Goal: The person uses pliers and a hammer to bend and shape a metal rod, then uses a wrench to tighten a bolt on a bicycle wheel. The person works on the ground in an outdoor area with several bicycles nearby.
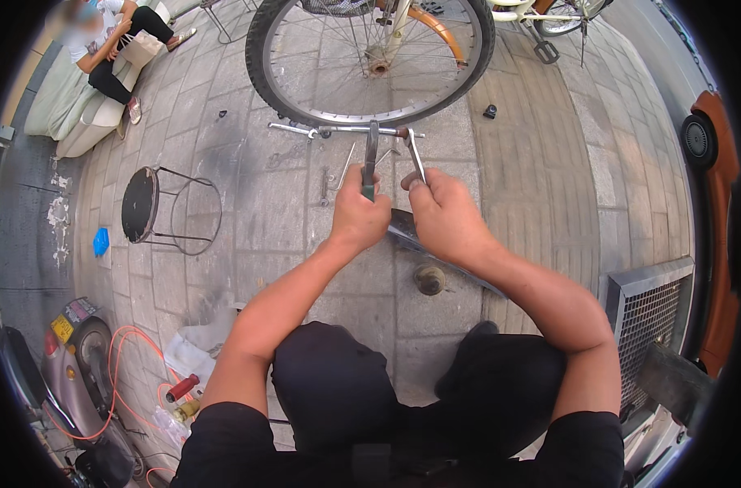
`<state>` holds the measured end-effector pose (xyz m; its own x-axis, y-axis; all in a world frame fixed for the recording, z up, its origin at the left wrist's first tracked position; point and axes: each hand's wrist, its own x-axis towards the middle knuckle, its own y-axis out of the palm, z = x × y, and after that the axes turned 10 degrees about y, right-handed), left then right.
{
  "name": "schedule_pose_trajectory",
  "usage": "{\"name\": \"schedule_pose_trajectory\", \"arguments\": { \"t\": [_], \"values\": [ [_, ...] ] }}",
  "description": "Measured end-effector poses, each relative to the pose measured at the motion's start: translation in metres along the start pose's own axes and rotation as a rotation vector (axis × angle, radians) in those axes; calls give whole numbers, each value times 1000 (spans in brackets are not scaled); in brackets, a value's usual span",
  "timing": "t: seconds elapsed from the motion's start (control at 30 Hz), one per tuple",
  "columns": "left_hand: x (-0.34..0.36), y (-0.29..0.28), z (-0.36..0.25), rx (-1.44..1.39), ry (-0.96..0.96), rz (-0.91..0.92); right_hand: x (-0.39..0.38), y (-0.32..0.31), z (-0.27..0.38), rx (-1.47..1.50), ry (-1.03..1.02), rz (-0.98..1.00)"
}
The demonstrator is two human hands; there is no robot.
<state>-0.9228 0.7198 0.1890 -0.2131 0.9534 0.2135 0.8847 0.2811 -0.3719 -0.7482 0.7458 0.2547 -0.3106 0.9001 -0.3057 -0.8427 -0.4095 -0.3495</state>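
While we grip, left hand (360, 215): fingers wrapped round a green-handled tool (369, 192), its metal end crossing the rod (347, 129).
Right hand (450, 215): fingers folded, thumb pressed on a spanner (417, 156), whose head appears to meet the rod's right end.
Rod: roughly level, just our side of the bicycle wheel (378, 68), well in from the pavement's (248, 276) right edge; we cannot tell whether it touches the pavement.
Loose spanner (291, 128): near the rod's left end.
Spanner head: we judge it best to seat it square, brace with the left hand and press steadily with the right, since a tilted head could slip.
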Motion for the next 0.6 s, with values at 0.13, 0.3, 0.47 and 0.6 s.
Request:
{"name": "schedule_pose_trajectory", "arguments": {
  "t": [0.13,0.3,0.47,0.6],
  "values": [
    [-4,3,-9,-238,-190,50,9,-4,-16,-315,-214,-169],
    [-9,5,-18,-492,-318,186,31,-7,-48,-553,-636,-417],
    [-8,-6,-15,-717,-388,267,31,-23,-45,-551,-650,-395],
    [-15,-8,-12,-874,-548,320,31,-38,-34,-500,-413,-191]
  ]
}}
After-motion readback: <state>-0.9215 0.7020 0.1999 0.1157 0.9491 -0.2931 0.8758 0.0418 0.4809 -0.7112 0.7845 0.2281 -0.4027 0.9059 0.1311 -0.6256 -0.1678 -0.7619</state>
